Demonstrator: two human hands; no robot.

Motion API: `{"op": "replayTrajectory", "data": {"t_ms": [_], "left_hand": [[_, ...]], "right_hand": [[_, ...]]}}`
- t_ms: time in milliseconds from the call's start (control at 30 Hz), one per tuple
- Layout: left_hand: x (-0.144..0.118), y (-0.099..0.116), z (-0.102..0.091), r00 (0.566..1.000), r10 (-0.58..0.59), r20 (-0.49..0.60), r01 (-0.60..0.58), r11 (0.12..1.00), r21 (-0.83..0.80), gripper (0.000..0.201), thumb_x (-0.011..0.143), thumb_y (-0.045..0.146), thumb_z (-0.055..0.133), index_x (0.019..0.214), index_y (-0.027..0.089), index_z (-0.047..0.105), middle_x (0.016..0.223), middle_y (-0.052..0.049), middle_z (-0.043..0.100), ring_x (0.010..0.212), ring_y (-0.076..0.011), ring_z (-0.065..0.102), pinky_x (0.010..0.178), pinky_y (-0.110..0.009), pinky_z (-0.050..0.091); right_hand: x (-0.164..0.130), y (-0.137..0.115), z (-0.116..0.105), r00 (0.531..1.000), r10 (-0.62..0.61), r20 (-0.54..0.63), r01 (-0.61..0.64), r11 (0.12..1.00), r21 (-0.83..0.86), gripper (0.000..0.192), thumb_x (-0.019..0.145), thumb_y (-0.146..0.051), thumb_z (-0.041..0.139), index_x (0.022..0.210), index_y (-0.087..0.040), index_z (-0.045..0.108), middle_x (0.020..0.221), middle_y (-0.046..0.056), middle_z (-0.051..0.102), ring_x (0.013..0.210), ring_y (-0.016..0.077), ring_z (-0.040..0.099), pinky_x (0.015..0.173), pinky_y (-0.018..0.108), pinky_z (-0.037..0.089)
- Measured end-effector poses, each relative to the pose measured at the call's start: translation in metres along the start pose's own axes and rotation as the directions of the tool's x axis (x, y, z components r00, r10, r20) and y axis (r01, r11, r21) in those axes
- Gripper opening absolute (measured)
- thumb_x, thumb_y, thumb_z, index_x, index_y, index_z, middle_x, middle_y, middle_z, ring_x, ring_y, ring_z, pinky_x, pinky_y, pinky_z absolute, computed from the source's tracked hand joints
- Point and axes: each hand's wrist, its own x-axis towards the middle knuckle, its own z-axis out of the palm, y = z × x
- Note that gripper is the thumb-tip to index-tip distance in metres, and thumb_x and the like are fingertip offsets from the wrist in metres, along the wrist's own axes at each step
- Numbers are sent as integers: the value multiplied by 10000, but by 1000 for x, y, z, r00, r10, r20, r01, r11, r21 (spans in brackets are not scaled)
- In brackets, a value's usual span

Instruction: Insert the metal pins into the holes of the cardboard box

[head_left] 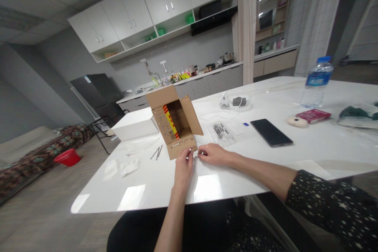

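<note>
My left hand [184, 162] and my right hand [211, 153] are close together at the front flap of an open cardboard box [193, 116]. Fingers of both hands are pinched. A small pale or shiny bit shows at the fingertips of each hand, too small to name. Rows of small shiny dots sit on the box's left and front flaps, and yellow-red tape runs along its opening. Right of the box lies a clear plastic case [221, 133] with many small dark and silvery pieces. Several thin metal sticks [157, 152] rest on the table to the left.
On the white table [165, 189] lie a black phone [271, 132], a water bottle [317, 80], a pink box [313, 115], a cream oval object [297, 121], a white cable bundle [236, 102] and crumpled tissues [129, 167]. A white box [136, 125] stands behind the cardboard one.
</note>
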Motion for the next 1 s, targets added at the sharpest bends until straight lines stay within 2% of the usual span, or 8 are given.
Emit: {"op": "replayTrajectory", "data": {"t_ms": [100,300,467,600,800,1000], "left_hand": [[11,0,-5,998,57,1,-57,997,52,246,911,226,476,1081,192,651,1035,-89,688,923,-196,637,836,-343,507],[41,-5,-10,973,157,-170,-140,984,107,228,910,212,474,1076,194,629,996,-84,667,899,-186,633,840,-342,512],[55,-6,0,935,202,-293,-180,979,100,223,926,268,478,1078,181,617,1011,-89,657,898,-171,632,816,-311,515],[54,-16,9,912,211,-352,-185,977,107,219,929,314,488,1022,172,626,975,-89,669,877,-174,637,795,-310,512],[43,-33,13,940,147,-307,-113,986,124,221,925,345,491,974,188,638,928,-71,691,839,-174,646,746,-300,500],[39,-35,11,957,95,-273,-43,980,192,223,919,336,486,964,209,663,872,-58,699,801,-181,642,737,-303,486]], "right_hand": [[1,1,1,1000,-6,2,6,1000,-1,254,872,-332,512,981,-214,709,876,41,733,782,187,638,638,250,359],[1,3,2,1000,-10,-7,10,1000,25,256,864,-353,525,964,-216,716,892,50,732,771,191,631,644,256,366],[1,3,2,1000,-1,-2,1,999,33,255,862,-344,529,967,-211,719,884,52,734,764,190,635,638,254,369],[1,3,3,1000,-9,-20,9,999,31,245,855,-341,531,949,-214,718,874,47,735,757,189,635,628,254,363],[1,4,3,1000,-15,-26,16,999,39,248,848,-339,532,950,-216,722,869,45,735,750,187,634,625,253,357],[1,4,4,1000,-12,-17,12,999,34,241,848,-330,530,948,-221,721,887,43,737,761,184,633,638,252,363]]}}
